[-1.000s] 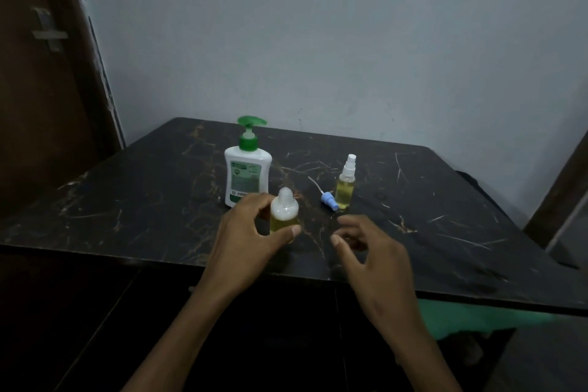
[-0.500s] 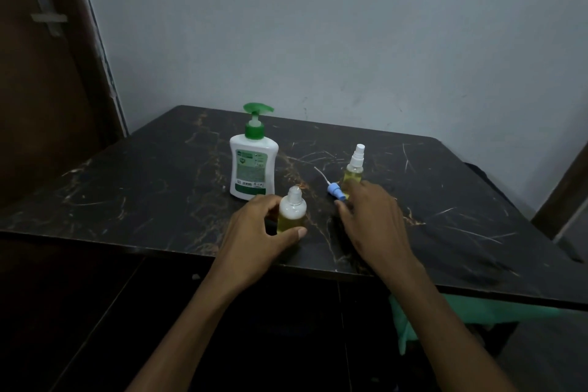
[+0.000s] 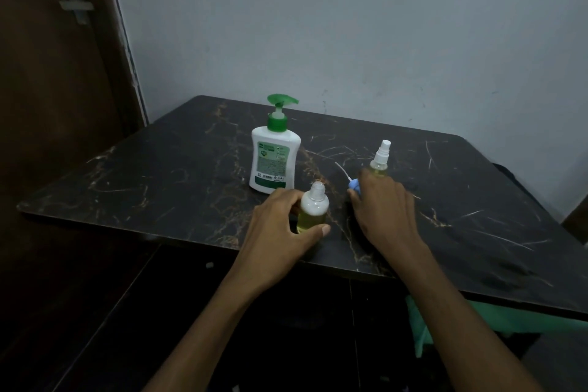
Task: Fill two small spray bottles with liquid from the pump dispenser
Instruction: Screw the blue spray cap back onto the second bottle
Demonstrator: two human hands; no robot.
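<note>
A white pump dispenser point(image 3: 274, 156) with a green pump head stands mid-table. In front of it stands a small open-necked bottle point(image 3: 313, 208) holding yellow liquid; my left hand point(image 3: 280, 232) grips it from the left, thumb across its front. My right hand point(image 3: 380, 204) reaches over a blue spray cap point(image 3: 353, 184) with a thin white dip tube lying on the table, fingers closing on the cap. Just behind that hand stands a second small bottle point(image 3: 380, 161) of yellow liquid with a white spray head fitted.
The dark marble-patterned table point(image 3: 159, 181) runs back to a pale wall. A brown door with a metal latch point(image 3: 74, 6) stands at the left. Green cloth point(image 3: 471, 318) shows under the table's front right edge.
My right hand moved forward from the table's front edge to the blue spray cap. My left hand stayed on the open bottle. The camera view shifted downward.
</note>
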